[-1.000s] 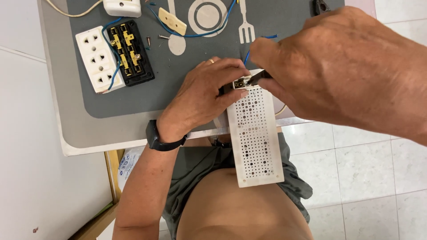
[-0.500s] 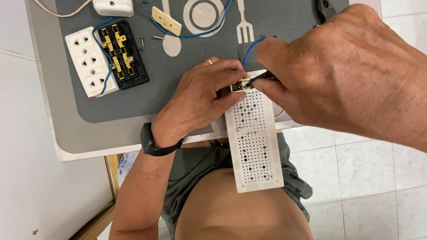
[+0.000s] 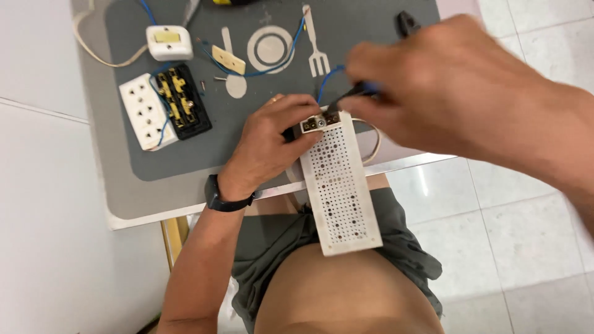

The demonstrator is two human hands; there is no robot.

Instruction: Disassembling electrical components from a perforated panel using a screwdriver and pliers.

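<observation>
Clearly opened up at far left on the grey worktop (image 3: 124,204): white socket strip (image 3: 141,111) beside its black inner part (image 3: 184,102). Left hand (image 3: 272,145), fingers closed on top end of white perforated panel (image 3: 339,185), keeping it steady over the worktop edge. Right hand (image 3: 433,99) gripping blue-handled tool (image 3: 352,93) against the small terminal block (image 3: 318,122); tip hidden, blurred

White perforated board (image 3: 339,185), tilted off table edge, small connector (image 3: 318,122) atop
</observation>
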